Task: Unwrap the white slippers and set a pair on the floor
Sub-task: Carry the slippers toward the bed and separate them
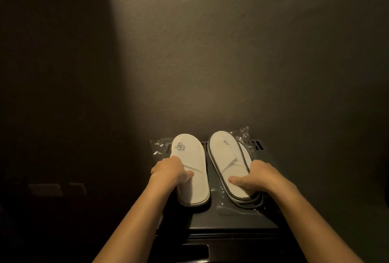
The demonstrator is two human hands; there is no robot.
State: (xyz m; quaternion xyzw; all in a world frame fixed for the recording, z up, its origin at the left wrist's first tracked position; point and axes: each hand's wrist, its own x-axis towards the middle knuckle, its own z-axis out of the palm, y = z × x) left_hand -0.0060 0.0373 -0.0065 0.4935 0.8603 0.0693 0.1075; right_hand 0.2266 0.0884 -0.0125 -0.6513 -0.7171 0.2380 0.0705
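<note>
Two lots of white slippers lie on top of a low black cabinet [227, 223]. The left slipper [192, 164] bears a grey logo near its toe; my left hand [171, 171] grips its left edge, thumb on top. To the right sits a stack of white slippers with grey trim [226, 158]. My right hand [255, 176] holds that stack at its right side, thumb across the top sole. Clear plastic wrap [242, 135] lies crumpled under and behind the right stack, and more clear wrap [156, 146] shows behind the left slipper.
A plain wall rises directly behind the cabinet. Left of the cabinet is deep shadow, with faint pale shapes [56, 189] low on the wall. The cabinet's front edge [221, 236] is close to me.
</note>
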